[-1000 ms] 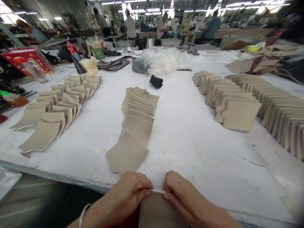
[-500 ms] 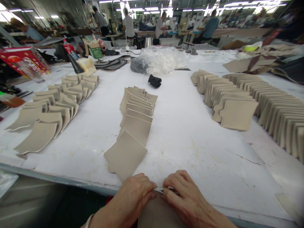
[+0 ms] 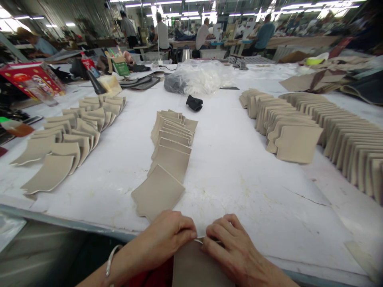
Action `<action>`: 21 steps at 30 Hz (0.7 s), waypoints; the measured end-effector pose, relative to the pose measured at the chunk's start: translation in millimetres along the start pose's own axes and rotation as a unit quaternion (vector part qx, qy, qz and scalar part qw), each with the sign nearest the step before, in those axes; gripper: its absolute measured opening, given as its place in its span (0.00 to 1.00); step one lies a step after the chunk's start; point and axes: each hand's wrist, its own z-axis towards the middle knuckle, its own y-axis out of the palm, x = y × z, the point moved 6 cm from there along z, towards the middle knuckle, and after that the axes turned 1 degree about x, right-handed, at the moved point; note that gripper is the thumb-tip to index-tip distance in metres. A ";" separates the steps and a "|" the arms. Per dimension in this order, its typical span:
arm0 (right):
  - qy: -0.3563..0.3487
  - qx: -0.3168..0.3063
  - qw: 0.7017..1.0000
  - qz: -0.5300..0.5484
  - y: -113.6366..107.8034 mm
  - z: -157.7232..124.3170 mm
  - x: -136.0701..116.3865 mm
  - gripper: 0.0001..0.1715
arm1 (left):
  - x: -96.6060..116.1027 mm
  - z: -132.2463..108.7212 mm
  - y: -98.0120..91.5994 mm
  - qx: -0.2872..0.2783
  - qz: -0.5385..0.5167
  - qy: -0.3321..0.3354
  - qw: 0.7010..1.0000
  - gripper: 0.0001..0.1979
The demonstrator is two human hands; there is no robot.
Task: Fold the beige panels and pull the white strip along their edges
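Note:
My left hand [image 3: 167, 237] and my right hand [image 3: 231, 245] meet at the table's near edge, both pinched on the top edge of a beige cut piece [image 3: 191, 267] that stands up toward me. A thin pale strip shows between the fingertips. Just beyond the hands lies a row of overlapping beige cut pieces [image 3: 169, 159] running away down the middle of the white table [image 3: 233, 171].
More beige pieces lie fanned at the left [image 3: 68, 139] and in two long rows at the right [image 3: 299, 127]. A clear plastic bag [image 3: 197, 75] and a small black item [image 3: 194, 103] sit further back. Boxes and clutter stand at far left; people work at distant tables.
Both hands stay pinched on the piece's top edge. The fingers have shifted slightly and the right hand's fingers have curled more; the view has moved a little.

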 end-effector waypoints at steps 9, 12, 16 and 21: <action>-0.016 -0.008 1.000 -0.003 -7.3 5.4 -11.6 0.22 | 11.4 16.7 -2.1 -0.050 0.007 0.038 0.998 0.11; -0.021 -0.018 0.999 0.017 -10.0 6.8 -18.2 0.21 | 10.2 19.0 -2.6 -0.019 0.038 0.030 0.999 0.11; 0.042 0.016 0.997 0.064 -8.5 6.1 -7.7 0.11 | 6.7 16.9 -0.3 -0.038 0.004 0.041 0.998 0.12; 0.109 -0.007 0.987 0.114 4.0 2.0 7.6 0.11 | -2.4 3.2 -4.4 -0.040 -0.022 0.034 0.998 0.20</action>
